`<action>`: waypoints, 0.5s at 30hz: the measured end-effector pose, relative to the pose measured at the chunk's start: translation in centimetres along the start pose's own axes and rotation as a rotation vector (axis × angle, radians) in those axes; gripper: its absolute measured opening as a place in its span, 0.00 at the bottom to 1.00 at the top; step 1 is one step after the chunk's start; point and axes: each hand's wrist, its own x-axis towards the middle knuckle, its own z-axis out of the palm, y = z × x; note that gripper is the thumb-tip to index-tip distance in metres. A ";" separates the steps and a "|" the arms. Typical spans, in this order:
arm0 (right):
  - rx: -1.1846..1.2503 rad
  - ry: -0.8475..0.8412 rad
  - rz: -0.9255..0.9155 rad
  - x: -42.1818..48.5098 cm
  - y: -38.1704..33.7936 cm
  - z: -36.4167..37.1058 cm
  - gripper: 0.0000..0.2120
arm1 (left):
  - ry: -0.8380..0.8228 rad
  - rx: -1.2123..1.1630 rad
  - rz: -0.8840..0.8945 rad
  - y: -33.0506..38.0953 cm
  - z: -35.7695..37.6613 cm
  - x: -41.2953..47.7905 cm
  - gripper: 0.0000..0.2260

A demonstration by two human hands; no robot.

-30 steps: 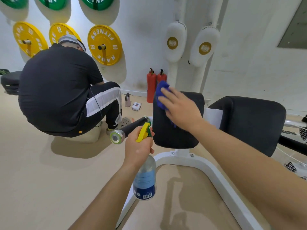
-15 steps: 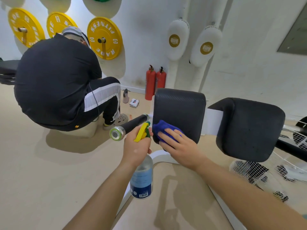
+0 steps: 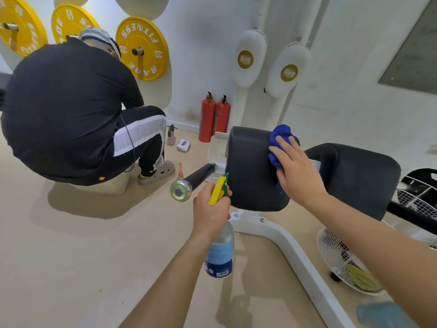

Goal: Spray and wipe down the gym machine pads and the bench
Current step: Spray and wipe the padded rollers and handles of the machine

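A pale beige gym floor (image 3: 71,256) runs back to a white wall hung with yellow weight plates (image 3: 142,48) in the upper left of the frame. Two red fire extinguishers (image 3: 214,117) stand at its foot near the centre, and another person (image 3: 66,110) in dark clothes crouches at the left. In the middle, a white machine frame (image 3: 295,247) carries two black pads side by side. The right hand (image 3: 298,171) lies with its fingers nearly straight and spread, pressing a crumpled blue cloth (image 3: 280,136) against the upper right edge of the nearer pad (image 3: 250,166). The left hand (image 3: 211,209), lower centre, is curled round the neck of a spray bottle (image 3: 220,252) that hangs down from its yellow trigger, just in front of the pad's lower left corner. The job looks to be in its early or middle part: this one pad is under the cloth, while the second pad (image 3: 354,176) at the right is not being touched. Whether that pad has been cleaned cannot be told. No bench can be made out with certainty, so that part probably remains to be done.
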 end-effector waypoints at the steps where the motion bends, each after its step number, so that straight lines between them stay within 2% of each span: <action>1: 0.002 -0.012 0.009 0.0 -0.1 -0.2 0.24 | -0.002 -0.001 0.008 -0.1 0.1 0.0 0.10; 3: 0.026 -0.036 0.045 0.1 -0.7 -0.5 0.23 | -0.004 -0.007 0.012 -0.3 -0.1 0.0 0.04; 5: 0.076 -0.052 0.077 0.3 -1.1 -0.9 0.23 | -0.005 -0.022 -0.019 -0.5 -0.5 0.0 0.03; 7: 0.139 -0.085 0.049 1.1 -1.9 -1.7 0.22 | -0.017 -0.022 -0.047 -0.6 -1.0 -0.2 0.06; 11: 0.231 -0.152 -0.124 6.0 -6.5 -1.5 0.25 | -0.042 -0.034 -0.041 -1.1 -2.1 -1.1 0.11; 15: -0.114 -0.120 -0.308 6.8 -10.3 1.8 0.18 | 0.004 -0.056 -0.089 -2.5 -3.1 -1.5 0.13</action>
